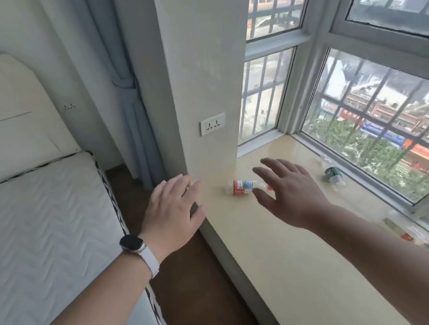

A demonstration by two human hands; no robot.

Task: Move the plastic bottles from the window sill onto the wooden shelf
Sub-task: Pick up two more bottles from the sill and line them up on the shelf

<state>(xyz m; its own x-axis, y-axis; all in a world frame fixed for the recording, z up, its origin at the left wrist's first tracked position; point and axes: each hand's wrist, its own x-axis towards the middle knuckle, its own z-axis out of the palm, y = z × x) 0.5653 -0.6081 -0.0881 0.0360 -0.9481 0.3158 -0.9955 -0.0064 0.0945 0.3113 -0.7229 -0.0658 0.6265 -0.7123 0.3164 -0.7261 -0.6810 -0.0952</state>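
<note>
window sill (286,261), two bottles, red-label (240,187), green-label (332,174), left hand (172,212), right hand (289,194), grips spread empty

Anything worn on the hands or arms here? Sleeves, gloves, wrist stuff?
No sleeves or gloves: both forearms are bare. By the left hand, the wrist carries a smartwatch: dark rounded-rectangle face, pale case, white strap. The right hand and wrist wear nothing.

You have a small clear red-labelled bottle (240,187) lying on its side on the window sill (286,261), out near the wall corner. Your green-labelled bottle (332,174), also clear, lies close to the window frame, well apart from the first.
</note>
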